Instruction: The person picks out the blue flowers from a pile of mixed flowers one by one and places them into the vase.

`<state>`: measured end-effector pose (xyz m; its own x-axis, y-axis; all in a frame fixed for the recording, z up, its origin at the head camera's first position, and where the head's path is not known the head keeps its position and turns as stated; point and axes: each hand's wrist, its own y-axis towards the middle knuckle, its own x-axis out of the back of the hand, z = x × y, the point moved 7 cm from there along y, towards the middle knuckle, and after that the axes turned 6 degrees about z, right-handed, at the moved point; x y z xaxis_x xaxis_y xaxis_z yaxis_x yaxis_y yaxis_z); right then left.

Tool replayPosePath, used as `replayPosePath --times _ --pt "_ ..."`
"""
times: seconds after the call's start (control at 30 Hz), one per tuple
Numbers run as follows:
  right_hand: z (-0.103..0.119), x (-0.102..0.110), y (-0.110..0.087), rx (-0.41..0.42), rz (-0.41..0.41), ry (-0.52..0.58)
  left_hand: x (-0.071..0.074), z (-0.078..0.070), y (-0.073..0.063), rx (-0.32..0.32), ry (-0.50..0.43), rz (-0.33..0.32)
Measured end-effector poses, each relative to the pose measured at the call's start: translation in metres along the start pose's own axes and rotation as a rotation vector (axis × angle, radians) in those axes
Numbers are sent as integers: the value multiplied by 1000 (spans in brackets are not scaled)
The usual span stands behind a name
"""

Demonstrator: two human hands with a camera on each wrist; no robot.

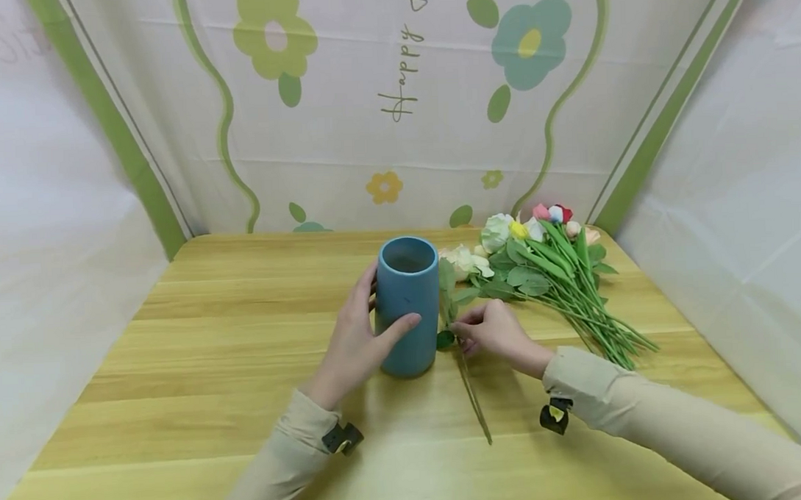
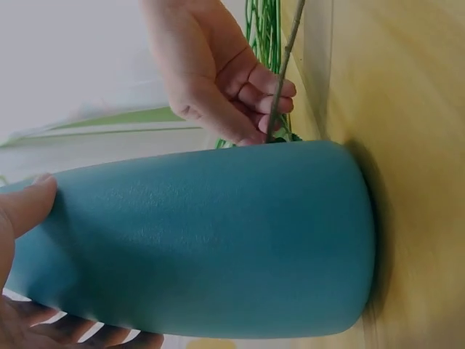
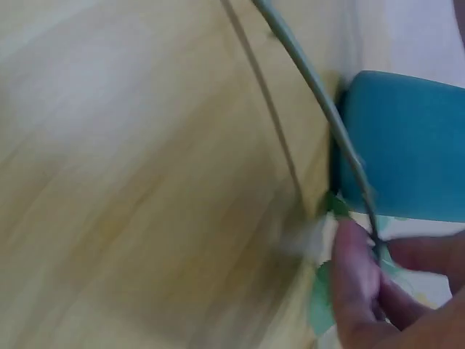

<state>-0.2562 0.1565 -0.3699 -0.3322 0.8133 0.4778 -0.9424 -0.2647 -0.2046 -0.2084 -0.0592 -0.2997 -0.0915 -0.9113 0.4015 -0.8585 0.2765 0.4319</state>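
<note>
A tall blue vase [image 1: 408, 308] stands upright on the wooden table. My left hand [image 1: 360, 336] grips it from the left, with the thumb across its front and the fingers behind. Just right of the vase, my right hand [image 1: 496, 337] pinches the thin stem [image 1: 473, 394] of an artificial flower between thumb and fingers. Green leaves [image 1: 447, 278] rise above that grip, and pale cream blooms [image 1: 463, 262] show beyond them; whether these belong to the held stem I cannot tell. In the right wrist view the stem [image 3: 320, 91] slants up and away from the fingertips.
A pile of artificial flowers with green stems [image 1: 595, 309] lies at the table's right, blooms [image 1: 525, 227] toward the back. A printed cloth [image 1: 343, 134] hangs behind the table [image 1: 246, 373], and white cloth walls flank both sides.
</note>
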Motion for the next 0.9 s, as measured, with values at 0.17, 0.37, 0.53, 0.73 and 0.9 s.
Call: replayPosePath --times 0.17,0.37,0.53,0.73,0.9 --pt "9 1 -6 35 68 -19 -2 3 0 16 -19 -1" --pt "19 34 -17 176 -65 -190 -2 2 -1 25 -22 0" --pt "19 72 -34 232 -239 -460 -1 3 -2 24 -22 -1" --pt "0 122 -56 194 -371 -637 -1 3 -1 6 -11 -3" --pt "-15 144 -66 191 -367 -731 -2 2 -1 1 -18 1"
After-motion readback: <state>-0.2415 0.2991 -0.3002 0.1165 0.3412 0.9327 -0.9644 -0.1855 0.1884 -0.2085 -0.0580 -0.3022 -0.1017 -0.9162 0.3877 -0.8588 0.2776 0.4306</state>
